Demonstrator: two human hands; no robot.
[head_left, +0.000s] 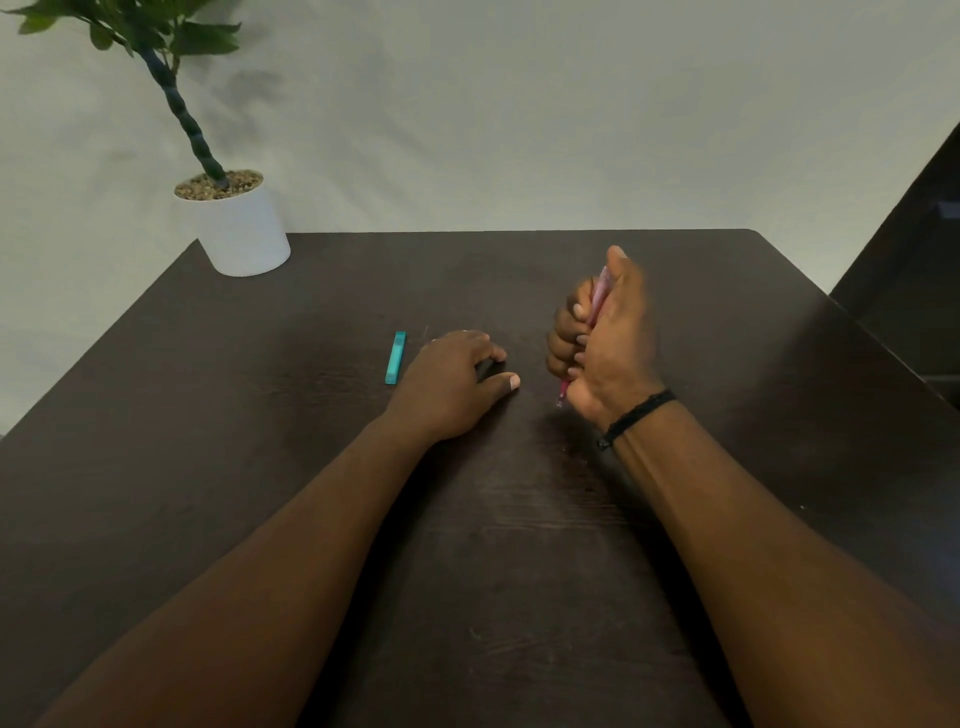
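My right hand (605, 338) is raised over the dark table (260, 467) with its fingers curled round a pink pen (597, 296); the pen's tip pokes out below the palm. The thumb points up along the pen's top end. My left hand (452, 384) rests palm down on the table, fingers bent, thumb stretched to the right; I cannot tell whether anything lies under it. A small teal rectangular case (395, 358) lies flat on the table just left of my left hand, apart from it.
A white pot (241, 234) with a green plant and pebbles stands at the table's far left corner. A pale wall runs behind the table. Dark furniture (914, 270) rises beyond the right edge.
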